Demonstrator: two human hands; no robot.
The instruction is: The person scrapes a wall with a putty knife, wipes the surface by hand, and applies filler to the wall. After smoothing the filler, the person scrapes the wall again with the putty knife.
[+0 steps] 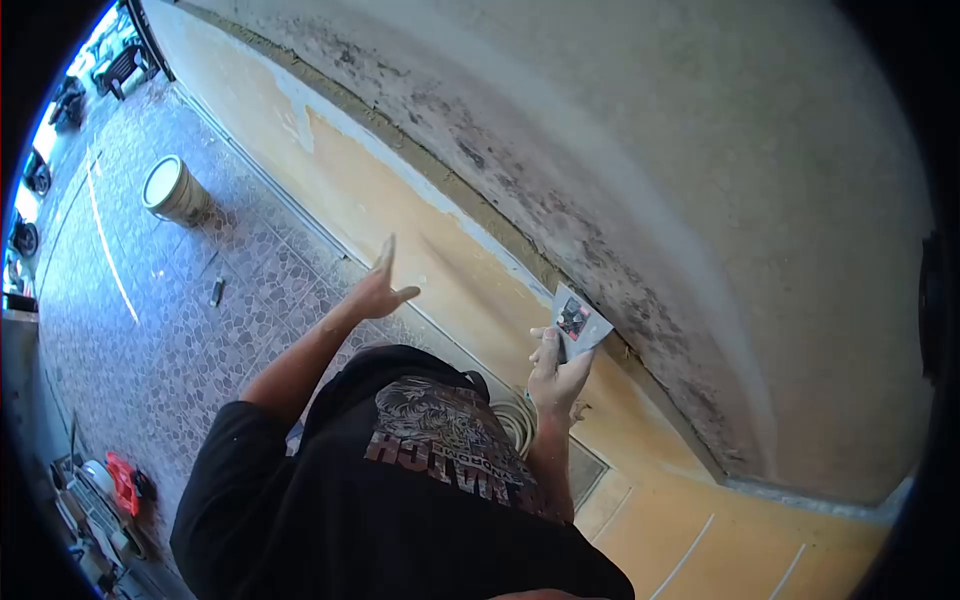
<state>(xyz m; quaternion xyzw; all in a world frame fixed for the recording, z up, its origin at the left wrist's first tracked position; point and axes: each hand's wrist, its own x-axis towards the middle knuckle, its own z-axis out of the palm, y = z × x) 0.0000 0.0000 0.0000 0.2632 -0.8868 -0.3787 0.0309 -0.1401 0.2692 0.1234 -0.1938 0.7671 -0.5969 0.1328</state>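
– While your left hand hangs out over the floor, how open is it?
– Wide open: fingers straight, thumb spread off to the side, nothing visible in the grip. It's near the orange lower wall; can't tell if you touch it.
– And your right hand?
– Closed round a scraper, fingers and thumb wrapped low on it, pale dust on your skin. The handle is mostly covered by your hand.
– Where's the scraper, then?
– Right of centre, blade up, wide edge pointing away from your palm, a dark-and-red sticker on its face. It's by the rough ledge that runs along the wall; contact is unclear.
– What's above that ledge?
– Grey upper wall, dark blotches along its lower part.
– Near you?
– Your black shirt, printed on the chest, and a coiled hose just beside it, toward the right arm.
– Left side?
– Bucket with a pale top, far left on patterned tiles. A small dark object lies nearer than the bucket. Red item at near left, among other gear; type unclear.
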